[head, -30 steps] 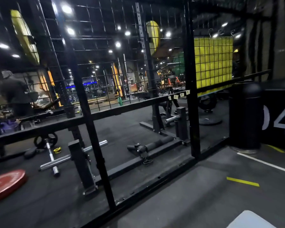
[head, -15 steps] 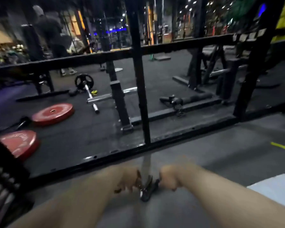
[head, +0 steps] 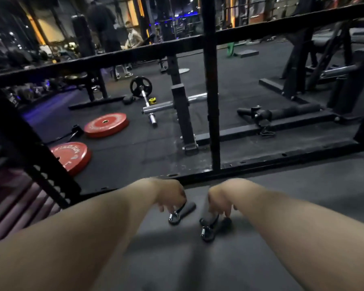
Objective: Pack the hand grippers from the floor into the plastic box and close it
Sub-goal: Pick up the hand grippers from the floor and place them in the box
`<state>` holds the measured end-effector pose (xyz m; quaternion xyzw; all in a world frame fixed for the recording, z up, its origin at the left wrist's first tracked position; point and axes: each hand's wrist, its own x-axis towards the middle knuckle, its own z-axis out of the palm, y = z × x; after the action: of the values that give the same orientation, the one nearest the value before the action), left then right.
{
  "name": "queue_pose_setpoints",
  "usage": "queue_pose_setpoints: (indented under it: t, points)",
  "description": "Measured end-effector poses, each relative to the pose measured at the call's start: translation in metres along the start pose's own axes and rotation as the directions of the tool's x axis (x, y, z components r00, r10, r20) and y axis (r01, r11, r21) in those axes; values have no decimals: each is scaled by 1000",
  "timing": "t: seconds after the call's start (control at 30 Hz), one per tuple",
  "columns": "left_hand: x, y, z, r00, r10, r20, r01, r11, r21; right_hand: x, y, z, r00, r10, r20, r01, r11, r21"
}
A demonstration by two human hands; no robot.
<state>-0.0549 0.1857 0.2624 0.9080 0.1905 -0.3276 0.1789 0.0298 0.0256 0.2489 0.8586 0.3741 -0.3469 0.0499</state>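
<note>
GYM FLOOR: Two bare forearms reach forward and down to the grey floor [head: 292, 192] of a dimly lit gym, each hand on a hand gripper of its own. The left hand [head: 172, 196] has its grip closed. Its fingers curl downward round one black foam handle of the first hand gripper [head: 182, 213], and the other handle juts free to the right of the knuckles. The tool's chrome spring coil [head: 172, 219] points back toward the camera.

The right hand [head: 219, 199] also has its grip closed, with curled fingertips pinching the black handles of the second hand gripper [head: 210, 225]. That tool's chrome coil faces the camera too. Motion blur softens both hands, so it cannot be told how firmly either one clasps, or whether the tools rest on the floor or hang just off it.

The two hand grippers sit near each other but apart, the second slightly nearer the camera. Both are just this side of the black base rail [head: 282, 162] of a rack, and a black upright [head: 210, 101] of that rack rises above the gap between the hands.

Beyond it, on darker matting, a red weight plate [head: 106, 124] lies at the left with a second red plate [head: 72, 156] nearer. There is also a barbell [head: 147, 101] with a black disc on its far end, and a padded black roller [head: 292, 110]. A person [head: 105, 28] in dark clothes stands far back.
</note>
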Motion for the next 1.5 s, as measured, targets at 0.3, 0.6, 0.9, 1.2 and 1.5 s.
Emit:
queue_pose_setpoints:
  t: [0.3,0.6,0.9,1.2,1.5]
  points:
    - [54,-66,-12,997,-54,50,59,992,-108,107,-52,-11,999,-28,33,31,995,-90]
    - [165,-95,-13,996,-53,68,55,998,-19,219,-54,0,998,-27,63,34,992,-119]
    - [271,-141,54,981,-173,92,190,951,-245,310,-50,58,980,170,108,-185,970,158]
    - [314,-148,111,932,-328,155,338,634,-696,338,-57,95,954,286,86,-298,887,353]
    - [268,-165,115,928,-173,331,371,520,-769,311,-40,98,938,314,147,-338,734,589]
